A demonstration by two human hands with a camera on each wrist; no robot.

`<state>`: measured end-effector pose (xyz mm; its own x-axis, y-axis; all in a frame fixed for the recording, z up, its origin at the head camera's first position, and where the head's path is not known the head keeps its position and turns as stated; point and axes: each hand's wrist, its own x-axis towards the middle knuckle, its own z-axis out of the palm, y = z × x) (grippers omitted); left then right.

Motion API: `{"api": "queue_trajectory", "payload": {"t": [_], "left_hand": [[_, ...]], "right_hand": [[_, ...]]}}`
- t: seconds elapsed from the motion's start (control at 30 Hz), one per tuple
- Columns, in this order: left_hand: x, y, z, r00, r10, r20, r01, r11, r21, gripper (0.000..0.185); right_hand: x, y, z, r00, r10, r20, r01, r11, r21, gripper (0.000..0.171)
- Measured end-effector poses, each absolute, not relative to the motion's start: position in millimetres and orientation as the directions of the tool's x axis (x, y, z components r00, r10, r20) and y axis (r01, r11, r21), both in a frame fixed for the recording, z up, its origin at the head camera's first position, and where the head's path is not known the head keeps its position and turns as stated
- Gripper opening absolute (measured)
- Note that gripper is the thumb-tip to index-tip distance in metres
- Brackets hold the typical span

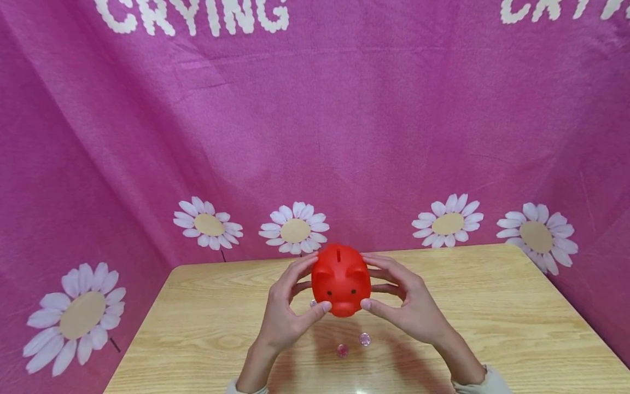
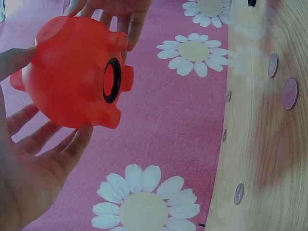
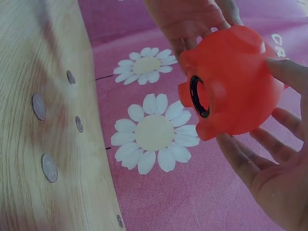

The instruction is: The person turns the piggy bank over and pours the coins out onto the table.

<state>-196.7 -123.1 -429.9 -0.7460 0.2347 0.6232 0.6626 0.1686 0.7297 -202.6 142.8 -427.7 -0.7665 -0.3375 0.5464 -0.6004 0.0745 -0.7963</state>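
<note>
A red piggy bank [image 1: 340, 282] is held up over the wooden table, its face toward me and its coin slot on top. My left hand [image 1: 290, 306] grips one side, thumb by the snout and fingers spread around the body. On the opposite side my right hand [image 1: 406, 301] holds it the same way. From below, the right wrist view shows a round black-rimmed hole [image 3: 199, 96] in the belly, uncovered, between the stubby feet. Silver coins lie on the table beneath, among them one coin [image 1: 365, 339] and another coin [image 1: 342, 351] nearer me.
The wooden table [image 1: 197, 328] backs onto a pink cloth [image 1: 344, 137] printed with daisies and white letters, which also hangs along both sides. Further coins, such as one [image 2: 239, 193], lie toward the table's edge. A small black thing [image 2: 251, 2] shows at the left wrist view's top.
</note>
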Motion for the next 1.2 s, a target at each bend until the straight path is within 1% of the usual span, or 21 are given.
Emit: {"api": "queue_trajectory", "payload": {"t": [0.17, 0.3, 0.5, 0.6, 0.7, 0.8, 1.0, 1.2], "left_hand": [[-195.2, -122.3, -429.3, -0.794, 0.205, 0.572, 0.605, 0.171, 0.778, 0.065], [-194.1, -121.7, -430.4, -0.837, 0.176, 0.518, 0.546, 0.208, 0.811, 0.058], [-193.3, -120.1, -431.1, -0.913, 0.138, 0.385, 0.408, 0.286, 0.867, 0.054], [-193.3, -118.8, -430.7, -0.936, 0.129, 0.326, 0.351, 0.312, 0.883, 0.051], [-193.5, -117.5, -430.3, -0.955, 0.132, 0.267, 0.297, 0.335, 0.894, 0.049], [-194.7, -116.7, -430.5, -0.968, 0.148, 0.203, 0.245, 0.368, 0.897, 0.052], [-198.8, -116.2, -434.8, -0.977, 0.196, 0.081, 0.162, 0.442, 0.882, 0.061], [-200.9, -115.1, -439.5, -0.983, 0.178, 0.043, 0.120, 0.448, 0.886, 0.063]], "right_hand": [[-201.2, 142.0, -428.7, -0.810, -0.305, 0.501, -0.556, 0.129, -0.821, 0.063], [-199.7, 142.2, -428.8, -0.843, -0.293, 0.452, -0.514, 0.185, -0.838, 0.055], [-199.3, 141.2, -428.4, -0.894, -0.280, 0.349, -0.420, 0.254, -0.871, 0.048], [-199.4, 140.0, -428.0, -0.911, -0.279, 0.302, -0.379, 0.286, -0.880, 0.047], [-200.1, 139.2, -428.1, -0.922, -0.287, 0.260, -0.347, 0.314, -0.884, 0.045], [-201.6, 138.9, -428.7, -0.932, -0.297, 0.208, -0.303, 0.324, -0.896, 0.044], [-206.2, 138.0, -435.0, -0.937, -0.334, 0.105, -0.219, 0.326, -0.919, 0.049], [-208.2, 134.7, -440.1, -0.939, -0.338, 0.058, -0.169, 0.309, -0.936, 0.050]]}}
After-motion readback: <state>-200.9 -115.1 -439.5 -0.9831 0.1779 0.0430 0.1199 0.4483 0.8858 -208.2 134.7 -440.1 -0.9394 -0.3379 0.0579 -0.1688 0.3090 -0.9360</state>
